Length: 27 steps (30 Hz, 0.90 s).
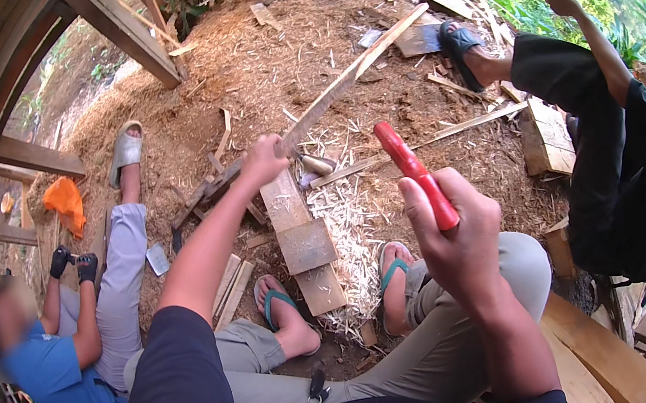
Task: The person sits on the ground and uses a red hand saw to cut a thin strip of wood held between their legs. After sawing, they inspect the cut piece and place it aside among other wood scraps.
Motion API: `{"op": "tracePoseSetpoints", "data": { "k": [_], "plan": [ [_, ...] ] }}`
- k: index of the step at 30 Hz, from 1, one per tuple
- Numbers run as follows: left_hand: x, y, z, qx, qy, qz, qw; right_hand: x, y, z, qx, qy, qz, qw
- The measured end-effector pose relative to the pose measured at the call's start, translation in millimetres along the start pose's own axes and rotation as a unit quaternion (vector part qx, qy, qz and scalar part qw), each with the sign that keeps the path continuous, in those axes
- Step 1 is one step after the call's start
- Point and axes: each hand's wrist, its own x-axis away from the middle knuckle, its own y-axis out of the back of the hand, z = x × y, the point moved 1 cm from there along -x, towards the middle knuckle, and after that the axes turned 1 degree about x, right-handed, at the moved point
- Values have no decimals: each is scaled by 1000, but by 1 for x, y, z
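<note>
My left hand (265, 162) is closed at the near end of a long, pale wooden strip (356, 69), which slants away to the far right. Below that hand, a squared wooden block (306, 245) lies lengthwise between my feet. In my right hand (456, 222), raised above my knee, is a red-handled tool (413, 165); its handle tilts up and to the left, and I cannot make out its working end. A short cylindrical wooden piece (319, 165) lies just right of my left hand.
Pale shavings (354, 235) cover the ground beside the block. A person in blue (58, 357) sits at left, wearing dark gloves, near an orange bag (65, 206). Another person in black (622, 151) sits at right. A wooden frame (22, 89) stands far left; boards (604, 351) lie at lower right.
</note>
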Motion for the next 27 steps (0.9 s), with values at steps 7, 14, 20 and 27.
{"op": "tracePoseSetpoints", "data": {
  "k": [7,14,20,27],
  "plan": [
    [-3,78,79,-13,39,-332,943,-1,-12,8,2,54,12,998],
    [86,109,142,39,-38,-109,993,4,-20,-4,36,104,71,991],
    [210,188,192,81,-7,6,997,13,-28,-58,154,202,136,958],
    [359,183,305,246,104,-138,954,-58,-99,-111,292,456,162,825]
  ]
}}
